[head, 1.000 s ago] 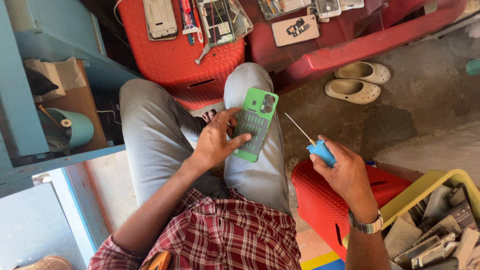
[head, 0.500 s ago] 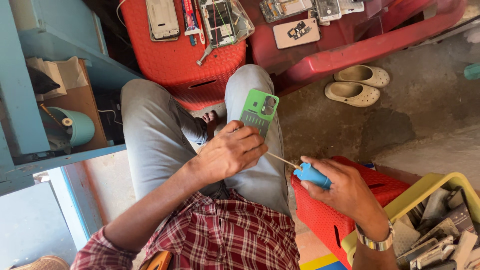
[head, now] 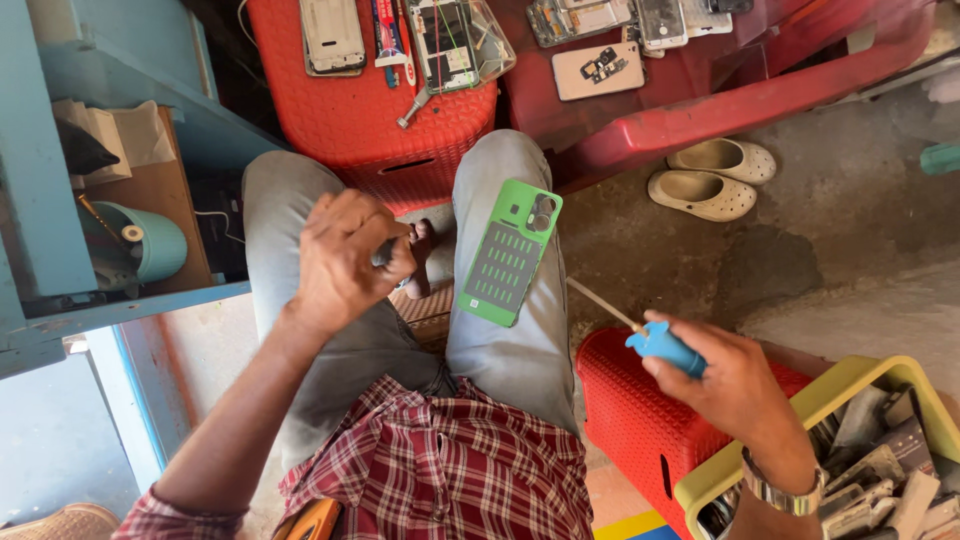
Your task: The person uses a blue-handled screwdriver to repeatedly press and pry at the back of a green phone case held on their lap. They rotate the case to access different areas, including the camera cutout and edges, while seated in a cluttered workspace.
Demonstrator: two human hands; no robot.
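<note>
At far left a blue shelf unit (head: 60, 250) holds a teal cup (head: 150, 242). Next to it, the left hand (head: 340, 260) hovers above the left knee, its grip pressed together around a small dark object (head: 385, 252) too hidden to identify. In the middle, the green phone back cover (head: 510, 252) lies loose on the right thigh, inner side up, camera cutout toward the knee, touched by neither hand. Beyond the knees a red stool (head: 370, 110) carries opened phone parts. To the right, the right hand (head: 735, 385) pinches a blue-handled screwdriver (head: 650, 338), its thin shaft pointing toward the cover but apart from it.

The work looks to be mid-disassembly, the cover already off. The next move likely calls for setting down the small piece, then steadying the cover before bringing the screwdriver tip in.
</note>
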